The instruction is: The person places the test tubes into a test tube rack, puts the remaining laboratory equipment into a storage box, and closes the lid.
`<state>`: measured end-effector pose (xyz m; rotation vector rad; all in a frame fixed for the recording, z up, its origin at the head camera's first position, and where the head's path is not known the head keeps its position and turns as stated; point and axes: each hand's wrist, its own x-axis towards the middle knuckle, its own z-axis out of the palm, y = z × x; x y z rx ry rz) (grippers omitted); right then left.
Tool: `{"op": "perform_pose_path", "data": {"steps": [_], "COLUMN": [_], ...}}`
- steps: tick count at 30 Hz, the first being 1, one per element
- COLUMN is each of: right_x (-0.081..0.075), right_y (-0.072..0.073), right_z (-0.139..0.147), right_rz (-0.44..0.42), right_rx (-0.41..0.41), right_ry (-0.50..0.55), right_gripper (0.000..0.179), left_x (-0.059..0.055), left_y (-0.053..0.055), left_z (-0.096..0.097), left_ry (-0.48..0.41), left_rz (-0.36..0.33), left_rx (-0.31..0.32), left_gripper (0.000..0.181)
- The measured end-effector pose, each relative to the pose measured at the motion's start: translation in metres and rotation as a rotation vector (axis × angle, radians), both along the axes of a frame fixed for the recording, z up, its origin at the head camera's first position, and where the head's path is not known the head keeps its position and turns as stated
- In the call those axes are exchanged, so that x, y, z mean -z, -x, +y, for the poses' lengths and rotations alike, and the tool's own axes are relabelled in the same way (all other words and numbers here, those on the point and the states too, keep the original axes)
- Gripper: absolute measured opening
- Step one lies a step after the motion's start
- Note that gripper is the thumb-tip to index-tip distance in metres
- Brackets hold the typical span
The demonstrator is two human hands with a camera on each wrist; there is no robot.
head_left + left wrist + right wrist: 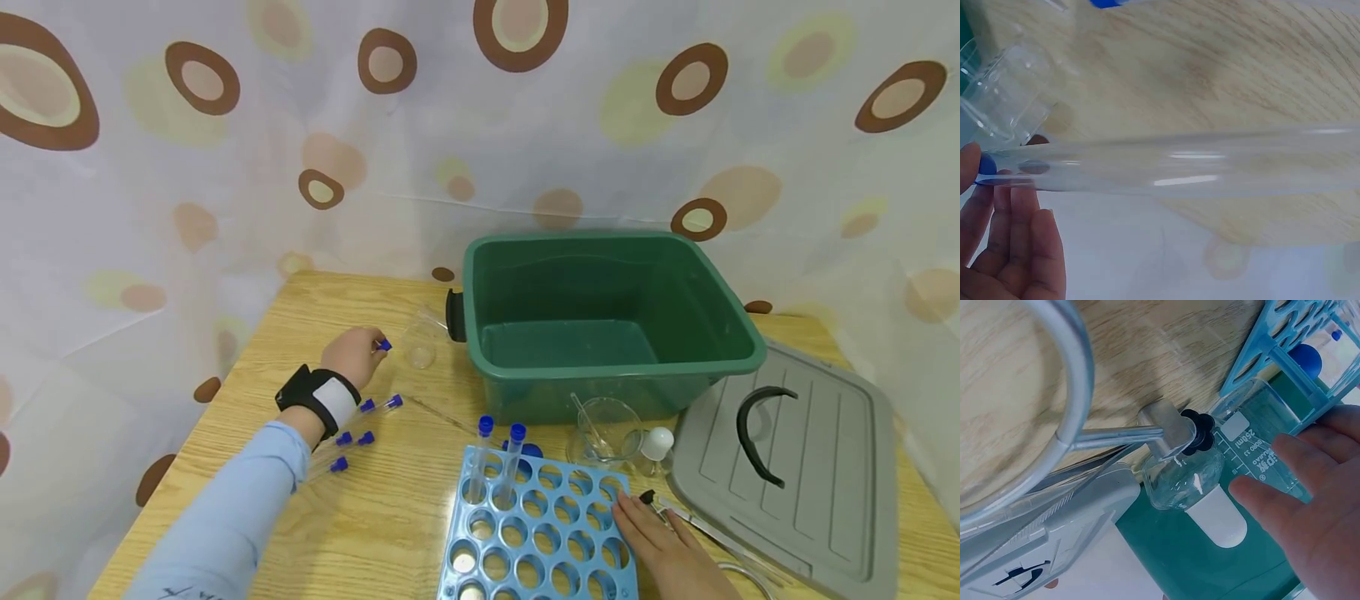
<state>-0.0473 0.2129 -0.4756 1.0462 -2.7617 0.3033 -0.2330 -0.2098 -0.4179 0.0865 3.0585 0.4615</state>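
Note:
My left hand (354, 357) pinches the blue stopper (385, 345) of a clear test tube (1197, 165), which stretches lengthwise across the left wrist view. Just beyond it is a small clear glass vessel (422, 355). Several more test tubes with blue stoppers (343, 439) lie on the table near that forearm. My right hand (660, 546) rests against the right edge of a light blue test tube rack (461, 521), fingers extended. Two stoppered tubes (512, 467) stand upright in the rack's far left holes.
A green tub (615, 368) stands at the back, its grey lid (795, 483) lying to the right. Between tub and rack are a glass beaker (609, 425) and a white-capped glass bottle (658, 444). A metal ring with a clamp (1082, 369) lies near my right hand.

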Motion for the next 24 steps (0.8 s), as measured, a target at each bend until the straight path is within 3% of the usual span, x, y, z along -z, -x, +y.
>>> {"op": "perform_pose_path", "data": {"steps": [9,14,18,24], "right_x": [0.002,0.003,0.003,0.002], "right_y": [0.001,0.0,-0.001,0.0], "right_z": [0.001,0.001,0.0,0.001], "right_rz": [0.002,0.0,-0.006,-0.011], "right_rx": [-0.005,-0.003,0.0,-0.003], "right_ry": [-0.007,-0.001,0.005,0.004], "right_gripper": [0.116,0.115,0.113,0.113], "left_x": [-0.022,-0.04,-0.053,-0.073], "left_y": [-0.008,-0.014,-0.018,-0.024], "left_z": [-0.008,-0.007,-0.004,0.002], "left_ry": [-0.181,-0.285,-0.326,-0.353], "left_rz": [0.126,0.267,0.373,0.421], "left_rx": [-0.049,-0.043,-0.029,-0.003], "left_gripper": [0.035,0.033,0.03,0.027]}}
